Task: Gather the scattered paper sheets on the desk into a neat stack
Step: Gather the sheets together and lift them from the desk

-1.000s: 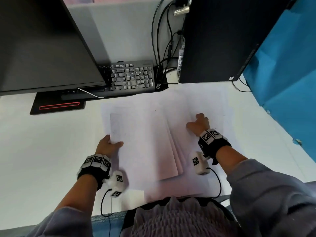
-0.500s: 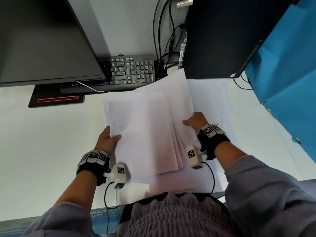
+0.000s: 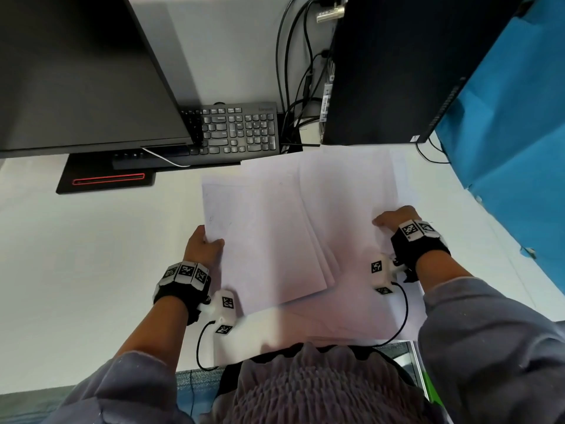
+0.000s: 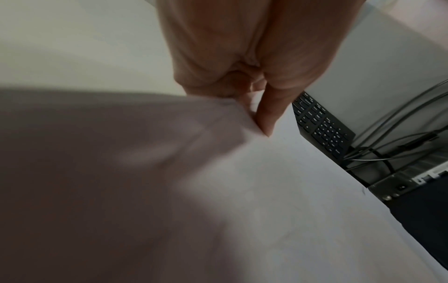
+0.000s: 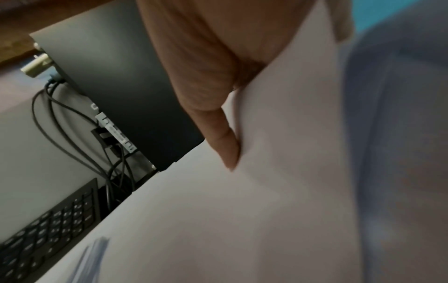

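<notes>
Several white paper sheets lie overlapped and fanned on the white desk in front of me. My left hand grips the left edge of the top bundle, thumb on top; the left wrist view shows that thumb pressed on the paper. My right hand pinches the right edge of a wider sheet, thumb over it and the fingers hidden beneath. In the right wrist view the right thumb lies against the sheet.
A black keyboard and monitor with its stand base sit at the back left. A black computer tower with cables stands back right, touching the sheets' far edge. Blue cloth hangs at right.
My right hand has moved out to the right, from the middle of the sheets to their right edge, and now pinches it. The left hand keeps its grip on the bundle.
</notes>
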`<control>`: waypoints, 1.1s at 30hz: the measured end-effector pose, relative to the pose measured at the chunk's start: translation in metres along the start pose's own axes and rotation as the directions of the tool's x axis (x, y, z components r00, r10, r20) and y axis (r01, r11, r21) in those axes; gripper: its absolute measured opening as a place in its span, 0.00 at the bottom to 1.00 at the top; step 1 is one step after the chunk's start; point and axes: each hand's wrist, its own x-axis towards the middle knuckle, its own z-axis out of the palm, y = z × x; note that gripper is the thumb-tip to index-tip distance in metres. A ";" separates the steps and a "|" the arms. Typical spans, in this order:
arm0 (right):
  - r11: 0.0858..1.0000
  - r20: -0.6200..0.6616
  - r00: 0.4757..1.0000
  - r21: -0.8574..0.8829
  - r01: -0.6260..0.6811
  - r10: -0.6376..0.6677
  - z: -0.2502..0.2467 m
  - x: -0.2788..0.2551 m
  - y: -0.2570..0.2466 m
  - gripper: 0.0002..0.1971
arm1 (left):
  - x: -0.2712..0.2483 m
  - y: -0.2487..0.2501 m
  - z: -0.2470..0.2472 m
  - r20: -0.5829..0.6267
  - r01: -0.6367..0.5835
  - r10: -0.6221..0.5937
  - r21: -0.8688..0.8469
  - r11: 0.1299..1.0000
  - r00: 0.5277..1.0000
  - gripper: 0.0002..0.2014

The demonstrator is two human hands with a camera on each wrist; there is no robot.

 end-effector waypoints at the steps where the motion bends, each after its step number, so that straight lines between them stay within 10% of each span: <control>1: 1.000 0.034 0.999 0.024 0.002 -0.003 -0.001 0.000 -0.001 0.30 | -0.001 0.001 0.001 0.000 0.006 -0.006 0.005 1.000 1.000 0.16; 5: 0.996 0.087 0.994 -0.053 0.074 -0.070 -0.004 -0.007 -0.007 0.39 | -0.003 0.000 0.003 -0.005 -0.001 0.001 0.009 1.000 1.000 0.17; 12: 0.919 -0.180 0.906 -0.174 0.355 -0.384 -0.008 -0.029 -0.022 0.19 | -0.007 0.003 0.003 -0.033 -0.059 0.058 -0.041 0.997 0.998 0.13; 19: 0.816 -0.377 0.726 -0.326 0.477 -0.575 -0.023 -0.058 -0.050 0.23 | -0.004 0.011 -0.010 -0.113 -0.123 0.113 -0.088 0.989 0.987 0.09; 28: 0.650 -0.583 0.351 -0.448 0.613 -0.733 -0.044 -0.086 -0.082 0.20 | 0.006 0.031 -0.023 -0.183 -0.157 0.139 -0.086 0.984 0.973 0.08; 33: 0.641 -0.624 0.327 -0.377 0.669 -0.709 -0.069 -0.104 -0.104 0.22 | 0.010 0.055 -0.026 -0.233 -0.202 0.162 -0.156 0.967 0.959 0.10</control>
